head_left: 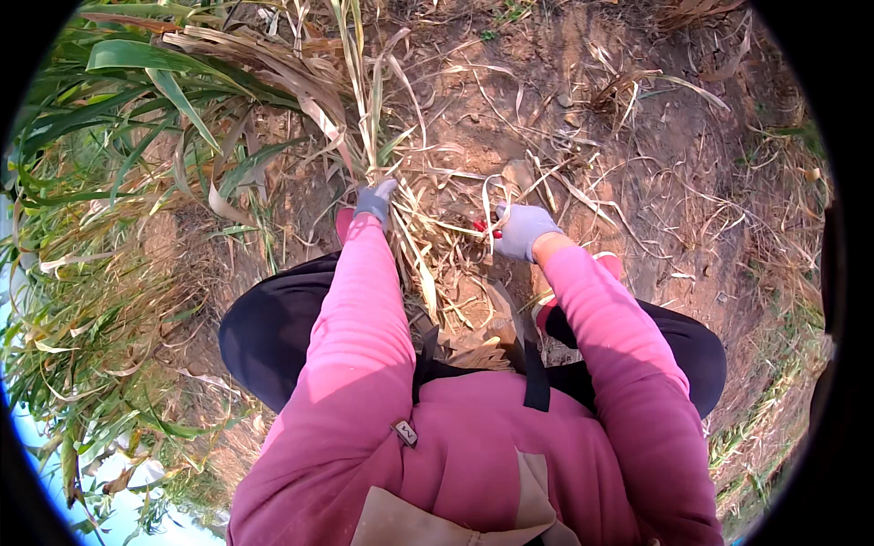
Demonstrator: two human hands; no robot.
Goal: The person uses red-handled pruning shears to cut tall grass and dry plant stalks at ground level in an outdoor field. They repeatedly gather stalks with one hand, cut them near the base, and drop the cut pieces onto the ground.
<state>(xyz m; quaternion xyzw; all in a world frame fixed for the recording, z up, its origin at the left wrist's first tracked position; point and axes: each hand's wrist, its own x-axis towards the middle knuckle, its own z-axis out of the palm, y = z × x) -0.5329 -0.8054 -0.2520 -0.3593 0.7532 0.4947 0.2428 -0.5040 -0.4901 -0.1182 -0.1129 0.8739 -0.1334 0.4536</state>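
Here, two gloved hands work at the base of a clump of dry stalks (pixel 378 136) on bare soil (pixel 546 100).

The left hand (pixel 375 202), in a grey glove, is closed around the lower part of the stalks, which rise from the ground just ahead of the person's knees and bend up toward the top of the view. The right hand (pixel 523 230), also in a grey glove, is closed on a small red-handled cutting tool (pixel 485 227); only a bit of red shows at the glove's left edge, so its blades cannot be made out. The tool sits just beside the stalk base, to its right. Pink sleeves (pixel 364 300) run down from both hands. Green leafy plants (pixel 118 100) stand to the left, and dry leaf litter (pixel 637 200) lies scattered over the soil.
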